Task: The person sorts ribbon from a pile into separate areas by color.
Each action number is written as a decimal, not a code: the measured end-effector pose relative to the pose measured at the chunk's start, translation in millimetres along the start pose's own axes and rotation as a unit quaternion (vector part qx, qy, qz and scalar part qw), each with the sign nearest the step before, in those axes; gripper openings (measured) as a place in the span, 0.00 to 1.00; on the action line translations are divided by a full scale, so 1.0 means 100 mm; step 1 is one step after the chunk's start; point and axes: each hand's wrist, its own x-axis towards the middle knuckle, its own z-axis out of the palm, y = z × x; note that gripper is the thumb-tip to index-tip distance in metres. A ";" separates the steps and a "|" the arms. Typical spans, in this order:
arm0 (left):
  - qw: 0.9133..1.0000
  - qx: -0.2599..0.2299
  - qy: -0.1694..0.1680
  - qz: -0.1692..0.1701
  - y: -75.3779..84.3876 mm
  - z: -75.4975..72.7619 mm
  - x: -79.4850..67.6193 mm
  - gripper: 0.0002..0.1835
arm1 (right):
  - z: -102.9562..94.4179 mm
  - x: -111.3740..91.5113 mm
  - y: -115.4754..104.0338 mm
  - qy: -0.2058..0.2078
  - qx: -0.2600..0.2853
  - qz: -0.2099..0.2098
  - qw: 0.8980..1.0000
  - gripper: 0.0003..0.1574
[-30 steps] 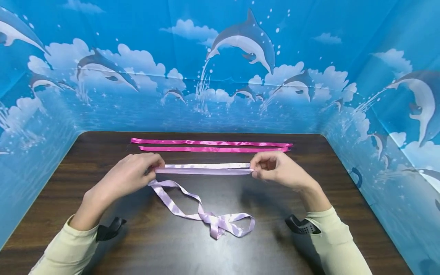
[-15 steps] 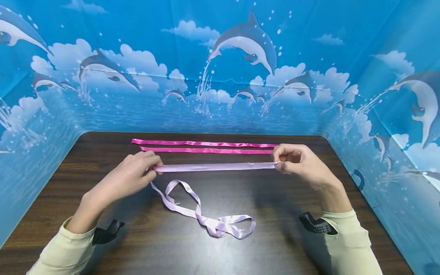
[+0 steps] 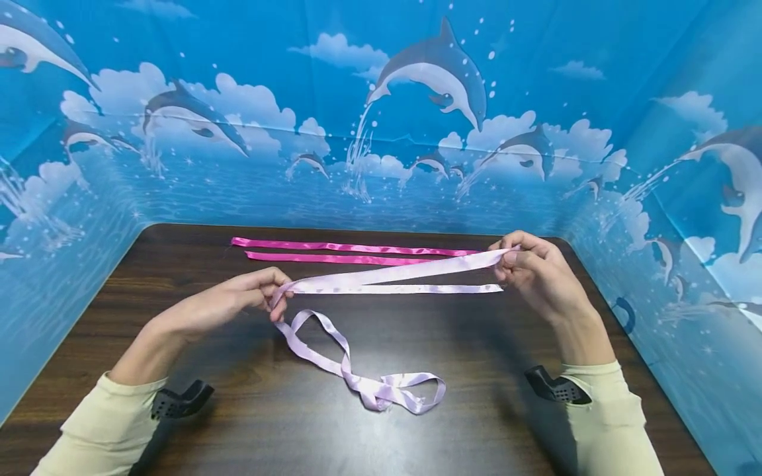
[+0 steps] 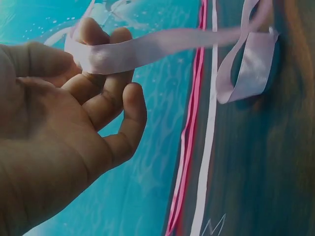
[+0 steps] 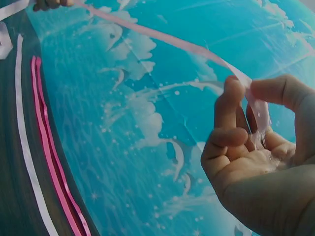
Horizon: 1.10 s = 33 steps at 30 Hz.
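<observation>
A pale lavender satin ribbon (image 3: 428, 267) is stretched above the table between both hands, rising toward the right. My left hand (image 3: 223, 297) pinches it partway along; in the left wrist view the ribbon (image 4: 147, 49) crosses over the fingers. My right hand (image 3: 544, 281) holds its end between thumb and finger, and frayed threads (image 5: 260, 137) hang from that end in the right wrist view. Below the left hand, the ribbon's loose tail (image 3: 324, 362) lies in twisted loops on the tabletop. Just behind the held ribbon, a separate lavender strip (image 3: 411, 289) lies straight.
Two bright pink ribbons (image 3: 333, 258) lie side by side near the back of the dark wood table (image 3: 238, 436). A blue dolphin-print backdrop (image 3: 381, 192) rises along the back and sides. Each forearm wears a black wrist device (image 3: 181, 400).
My right hand has slid right and then lifted, drawing the ribbon out longer and tilting it up off the straight strip. My left hand has turned slightly and shifted a little right.
</observation>
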 end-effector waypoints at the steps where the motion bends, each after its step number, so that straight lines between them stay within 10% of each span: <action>1: 1.000 0.005 0.005 -0.004 0.00 -0.01 -0.01 0.10 | -0.02 -0.01 -0.01 0.014 0.010 -0.001 1.000 0.14; 10: 0.993 0.102 0.062 0.008 0.04 -0.13 -0.13 0.22 | -0.21 -0.07 -0.10 0.113 0.045 -0.022 0.992 0.15; 24: 0.986 0.116 0.118 0.025 0.18 -0.43 -0.44 0.10 | -0.54 -0.25 -0.17 0.205 0.104 0.003 0.973 0.12; 33: 0.985 0.101 0.137 -0.030 -0.13 -0.68 -0.49 0.17 | -0.91 -0.42 0.14 0.281 0.060 0.098 0.953 0.14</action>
